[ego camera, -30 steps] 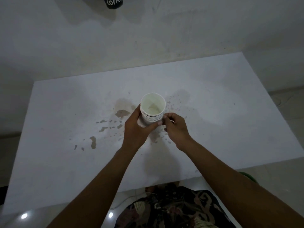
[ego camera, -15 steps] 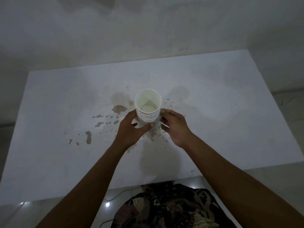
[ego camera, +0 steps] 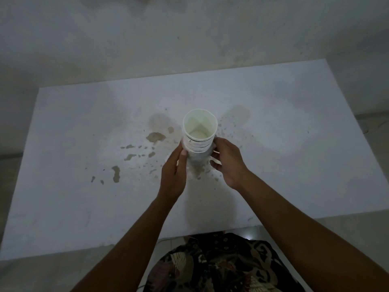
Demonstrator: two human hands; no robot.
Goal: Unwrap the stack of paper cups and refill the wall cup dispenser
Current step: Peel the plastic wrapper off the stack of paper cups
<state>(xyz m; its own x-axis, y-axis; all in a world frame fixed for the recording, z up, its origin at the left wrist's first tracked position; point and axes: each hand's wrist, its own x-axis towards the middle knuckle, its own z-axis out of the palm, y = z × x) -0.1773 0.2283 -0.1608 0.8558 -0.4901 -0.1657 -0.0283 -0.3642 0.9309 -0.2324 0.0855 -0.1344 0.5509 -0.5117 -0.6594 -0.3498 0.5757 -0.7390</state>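
Note:
A stack of white paper cups [ego camera: 199, 137] stands upright at the middle of the white table [ego camera: 273, 165], mouth up, several rims showing along its side. Clear wrap [ego camera: 199, 159] is bunched around its lower part. My left hand [ego camera: 173, 174] presses its thumb and fingers against the stack's left side. On the right side, my right hand [ego camera: 228, 163] curls its fingers around the wrap low down. The wall dispenser is out of view.
Brown stains and chipped patches [ego camera: 155, 137] mark the tabletop left of the cups. A pale wall [ego camera: 189, 39] rises behind the table. The table's near edge [ego camera: 147, 242] is just above my patterned clothing [ego camera: 221, 264].
The view has tilted down, so the black dispenser at the top left the frame. Both hands slid lower on the stack, and more cup rims show above the wrap.

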